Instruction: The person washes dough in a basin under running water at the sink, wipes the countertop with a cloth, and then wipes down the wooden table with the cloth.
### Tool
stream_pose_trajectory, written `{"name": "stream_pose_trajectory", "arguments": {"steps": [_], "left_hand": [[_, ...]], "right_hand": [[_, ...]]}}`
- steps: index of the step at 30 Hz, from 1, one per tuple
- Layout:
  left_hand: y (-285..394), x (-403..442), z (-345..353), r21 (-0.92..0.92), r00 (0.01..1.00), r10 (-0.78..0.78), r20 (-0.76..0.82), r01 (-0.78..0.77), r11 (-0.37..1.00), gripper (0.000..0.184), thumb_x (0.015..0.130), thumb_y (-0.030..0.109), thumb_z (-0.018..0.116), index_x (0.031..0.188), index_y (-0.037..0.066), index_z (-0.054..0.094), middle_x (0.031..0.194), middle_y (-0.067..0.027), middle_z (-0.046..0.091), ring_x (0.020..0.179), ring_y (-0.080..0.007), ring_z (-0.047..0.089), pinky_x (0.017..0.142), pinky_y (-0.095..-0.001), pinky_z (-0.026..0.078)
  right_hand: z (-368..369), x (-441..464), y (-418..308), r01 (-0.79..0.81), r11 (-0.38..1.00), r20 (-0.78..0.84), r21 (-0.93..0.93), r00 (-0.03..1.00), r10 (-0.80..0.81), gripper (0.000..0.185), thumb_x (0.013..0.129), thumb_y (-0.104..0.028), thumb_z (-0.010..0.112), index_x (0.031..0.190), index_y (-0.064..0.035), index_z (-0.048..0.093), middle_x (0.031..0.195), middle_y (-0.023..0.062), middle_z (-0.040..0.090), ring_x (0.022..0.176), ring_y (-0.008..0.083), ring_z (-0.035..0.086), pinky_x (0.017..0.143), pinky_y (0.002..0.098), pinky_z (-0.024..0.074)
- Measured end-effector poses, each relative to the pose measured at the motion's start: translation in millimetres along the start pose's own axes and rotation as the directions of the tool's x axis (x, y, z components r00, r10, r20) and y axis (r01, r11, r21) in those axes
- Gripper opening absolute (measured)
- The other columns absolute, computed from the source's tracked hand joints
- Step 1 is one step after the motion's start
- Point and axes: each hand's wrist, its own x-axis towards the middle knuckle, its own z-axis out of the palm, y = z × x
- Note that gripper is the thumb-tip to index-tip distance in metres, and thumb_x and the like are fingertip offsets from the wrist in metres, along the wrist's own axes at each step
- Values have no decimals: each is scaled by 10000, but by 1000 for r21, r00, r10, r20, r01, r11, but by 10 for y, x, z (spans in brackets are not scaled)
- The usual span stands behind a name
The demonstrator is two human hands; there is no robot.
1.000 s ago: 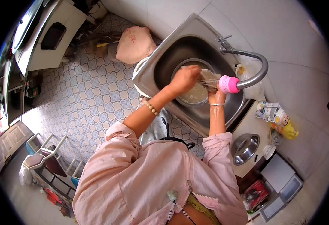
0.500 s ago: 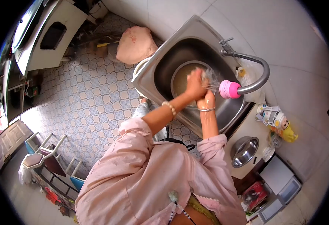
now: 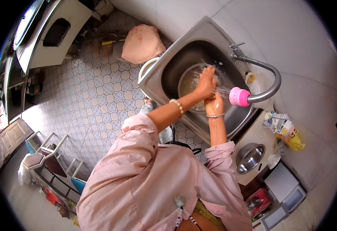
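Head view shows the left hand [image 3: 207, 85], fingers rather straight, over the right hand [image 3: 215, 104] in the spray [image 3: 223, 91] of the pink nozzle [image 3: 239, 97], at the near right part of the bowl [image 3: 180, 85] inside the sink [image 3: 208, 29], and as I cannot tell their opening or hold, slow turning should rinse best.

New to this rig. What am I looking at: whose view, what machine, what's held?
No machine: a person works with two bare hands. One camera worn on the head looks forward and down, so the pink sleeves reach away from you. The left hand, on the beaded-bracelet arm, meets the right hand under spray from a pink tap head. Below, a round basin of cloudy water sits in a steel sink. A metal bowl stands on the counter alongside. Whether either grip holds anything, I can't tell.
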Motion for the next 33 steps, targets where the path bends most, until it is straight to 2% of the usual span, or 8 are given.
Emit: {"name": "stream_pose_trajectory", "arguments": {"steps": [7,9,17,20,23,27,32,33], "left_hand": [[346,-440,32,84,972,205,119,-215,973,507,831,165,397,1265,-49,246,1309,-263,227,1236,-415,154,1033,-408,125],[122,-64,-12,-46,980,-175,93,180,983,471,842,172,388,1240,-54,278,1297,-259,256,1225,-404,194,1030,-389,147],[417,-558,54,119,968,141,207,-168,979,475,844,168,402,1287,41,286,1348,-215,175,1245,-427,110,1020,-453,101],[-57,-169,206,-207,980,-174,96,191,959,437,848,187,411,1248,27,340,1314,-232,247,1247,-377,171,1021,-388,155],[-153,263,-27,58,992,-70,-100,76,995,402,837,169,442,1190,-12,377,1242,-255,338,1187,-350,297,993,-342,234],[-12,-284,165,-111,992,95,87,-86,990,479,799,75,466,1253,25,318,1316,-241,237,1232,-400,189,1018,-410,155],[308,-321,50,149,979,176,102,-190,970,480,825,151,463,1256,11,308,1310,-228,241,1254,-372,144,1031,-395,114],[-82,13,161,-240,963,-229,141,257,936,459,833,172,454,1239,0,326,1293,-228,273,1246,-352,181,1028,-374,137]], "right_hand": [[-345,248,-108,4,999,105,-47,995,1,361,871,-218,432,1198,-65,417,1174,66,474,1041,202,477,909,350,362],[-296,231,47,-50,994,-9,-102,999,50,352,837,-234,509,1147,-81,442,1088,43,502,992,186,482,844,329,413],[-172,238,-14,-108,986,-6,-123,994,109,358,886,-225,396,1195,-44,408,1217,79,438,1089,196,440,927,320,356],[69,117,-21,-68,991,61,-119,995,76,379,887,-233,398,1215,-44,390,1231,76,428,1101,189,431,938,312,343],[-20,48,65,-56,988,61,-147,996,66,399,887,-237,396,1233,-39,376,1233,69,429,1105,180,428,946,305,332],[-325,361,-85,16,973,94,-229,996,5,375,883,-251,395,1200,-52,415,1190,72,463,1100,180,431,953,303,323],[-321,365,-107,-84,990,54,-115,994,91,421,875,-269,421,1243,-73,363,1204,100,443,1104,189,419,957,327,315],[-398,412,-52,-90,988,173,-124,979,111,419,872,-264,429,1246,-84,365,1210,103,437,1109,187,414,954,333,318]]}}
